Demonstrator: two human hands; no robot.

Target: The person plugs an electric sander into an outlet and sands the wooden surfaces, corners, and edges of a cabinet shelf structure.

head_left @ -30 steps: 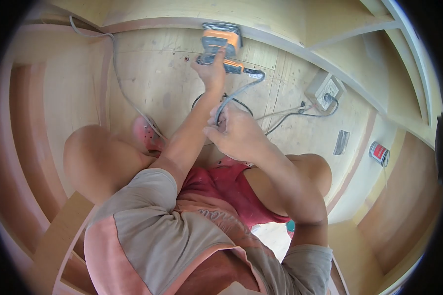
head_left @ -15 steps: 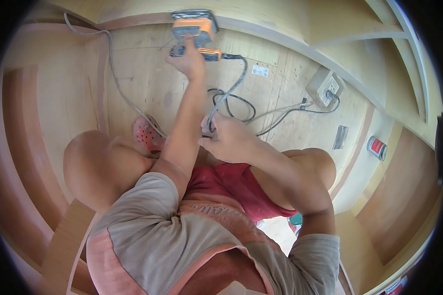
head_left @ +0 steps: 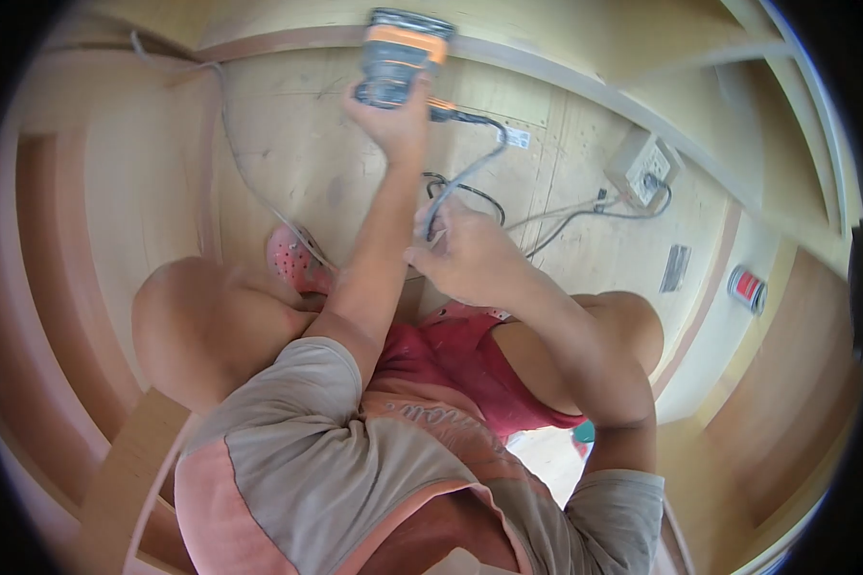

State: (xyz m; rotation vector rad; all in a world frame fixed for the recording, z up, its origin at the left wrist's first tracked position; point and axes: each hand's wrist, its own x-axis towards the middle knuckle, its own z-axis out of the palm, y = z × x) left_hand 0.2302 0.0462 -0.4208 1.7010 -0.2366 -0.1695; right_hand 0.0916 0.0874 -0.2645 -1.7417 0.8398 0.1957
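My left hand (head_left: 395,123) is closed around the body of an orange and black power sander (head_left: 408,48). The sander is held out at arm's length, its pad side against or very near the pale wooden edge (head_left: 547,72) at the top of the view; motion blurs it. From its grip a power cord (head_left: 479,165) loops down to my right hand (head_left: 470,247). That hand is closed on the cord, lower down and nearer my body, between my knees.
A power outlet box (head_left: 642,171) with a plug in it sits to the right on the wooden floor panel (head_left: 307,134). Another cable (head_left: 230,144) runs down the left. A small can (head_left: 746,289) stands at the right. Wooden cabinet walls surround me.
The sander and my left hand have moved to the right along the wooden edge. My right hand still grips the cord, and the whole view has shifted slightly.
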